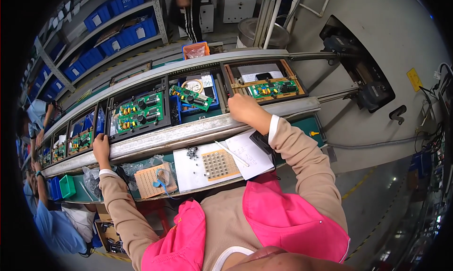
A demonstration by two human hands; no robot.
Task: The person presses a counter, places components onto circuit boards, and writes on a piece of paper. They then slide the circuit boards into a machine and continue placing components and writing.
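My left hand (101, 151) is closed on the near left corner of a black carrier frame (166, 111). Green circuit boards (140, 111) with yellow and black parts sit in that frame on the rail line. My right hand (242, 109) grips the near left side of a brown carrier frame (229, 77), its fingertips partly hidden. One green board (272, 88) lies in the near half of this frame, with a white paper and a dark object behind it. Between the two frames, a loose green board (190, 98) rests tilted across a blue bin (216, 99).
Papers (188, 176), a tan grid board (220, 165), a pen (231, 153) and an orange perforated board (155, 180) lie on the near bench. An orange bin (196, 50) stands beyond the rails. Co-workers (56, 226) are at the left; another person (186, 11) stands behind the line.
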